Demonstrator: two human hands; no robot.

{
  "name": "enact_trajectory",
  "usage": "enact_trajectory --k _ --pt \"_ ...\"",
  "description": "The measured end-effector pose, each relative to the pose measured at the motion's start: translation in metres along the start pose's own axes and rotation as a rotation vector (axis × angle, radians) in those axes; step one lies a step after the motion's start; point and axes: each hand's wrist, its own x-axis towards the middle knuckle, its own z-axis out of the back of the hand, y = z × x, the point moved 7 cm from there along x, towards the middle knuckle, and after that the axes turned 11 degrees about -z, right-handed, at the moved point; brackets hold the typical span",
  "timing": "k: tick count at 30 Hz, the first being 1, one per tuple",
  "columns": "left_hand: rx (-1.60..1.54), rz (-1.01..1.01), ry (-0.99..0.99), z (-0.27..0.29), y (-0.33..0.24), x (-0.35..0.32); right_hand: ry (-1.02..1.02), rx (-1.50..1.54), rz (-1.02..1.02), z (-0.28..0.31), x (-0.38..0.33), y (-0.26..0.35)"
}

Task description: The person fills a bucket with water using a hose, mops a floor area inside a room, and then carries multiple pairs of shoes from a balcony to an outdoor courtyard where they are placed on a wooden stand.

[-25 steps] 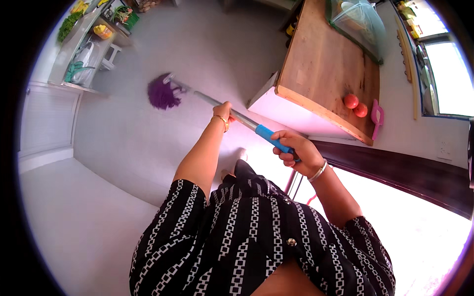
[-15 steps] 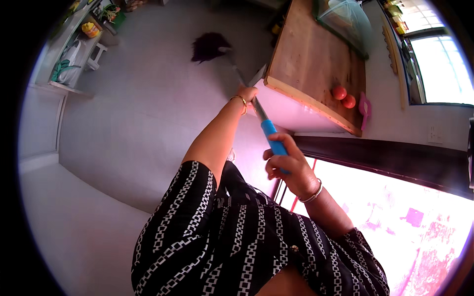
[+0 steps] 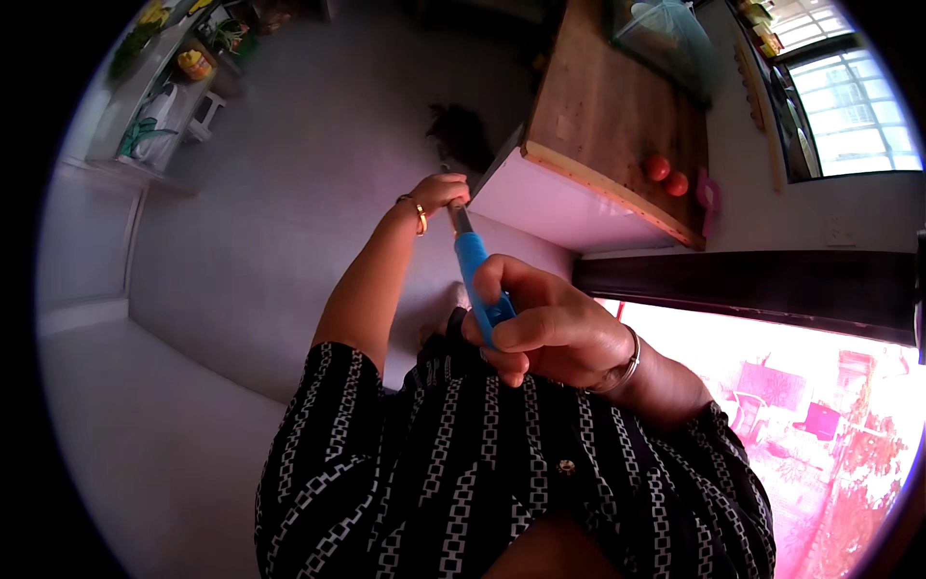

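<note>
A mop with a blue grip [image 3: 472, 259] and a metal pole slants away from my body. Wrapped round the metal pole, my left hand [image 3: 443, 193] wears a gold bangle at the wrist. Closer to my body, my right hand [image 3: 540, 323] is closed round the blue grip, with a light bangle behind it. Down on the grey floor [image 3: 318, 183] lies the dark, shaggy mop head [image 3: 460, 133], beside the base of the wooden-topped counter [image 3: 608, 106]. Part of the pole is hidden behind my left hand.
Two red round fruits [image 3: 666, 175] and a pink plastic item [image 3: 708, 203] sit at the counter's right edge. A mesh food cover [image 3: 666, 43] stands farther back. Left are shelves [image 3: 130, 159] and a white stool [image 3: 204, 118]. A bright doorway [image 3: 772, 405] opens at lower right.
The mop head has moved right, toward the counter's base. Both hands have shifted left with the pole, and my right hand has come nearer my body.
</note>
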Motion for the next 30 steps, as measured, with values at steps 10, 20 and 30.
enact_trajectory --k 10,20,30 --pt "0.158 0.0 -0.491 0.017 -0.029 -0.153 0.2 -0.012 -0.159 -0.036 -0.027 -0.017" --pt "0.566 -0.17 -0.547 -0.084 -0.028 -0.152 0.096 -0.254 0.115 0.079 -0.105 0.028" --pt "0.666 -0.109 -0.586 -0.261 -0.005 0.018 -0.439 -0.87 0.285 0.186 -0.296 0.059"
